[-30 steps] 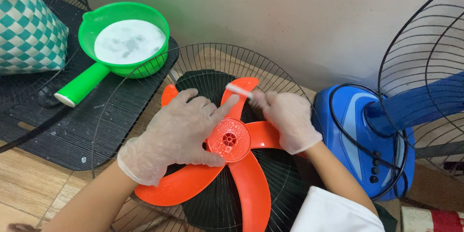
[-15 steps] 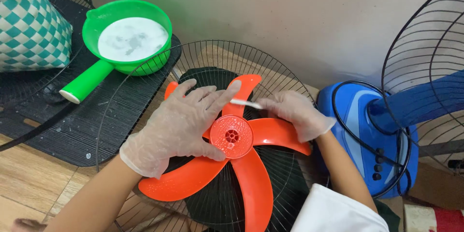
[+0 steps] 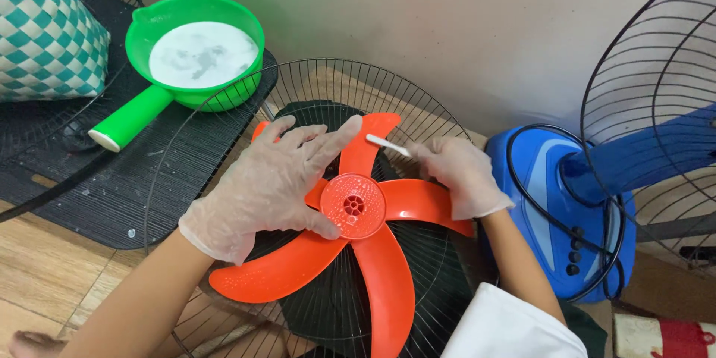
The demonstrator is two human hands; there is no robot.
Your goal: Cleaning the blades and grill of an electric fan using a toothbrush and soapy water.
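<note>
We are sliding the thin white stick back toward us along the far blade of the orange fan blade, which is lying on the black wire grille (the scrubbing stroke seems to be reversing). Our right hand is pinching the stick; our left hand is pressing flat, fingers spread, beside the hub. Far left, the green dipper is holding whitish, foamy liquid.

A green ladle of white liquid sits on black mesh, blue fan base opposite.
</note>
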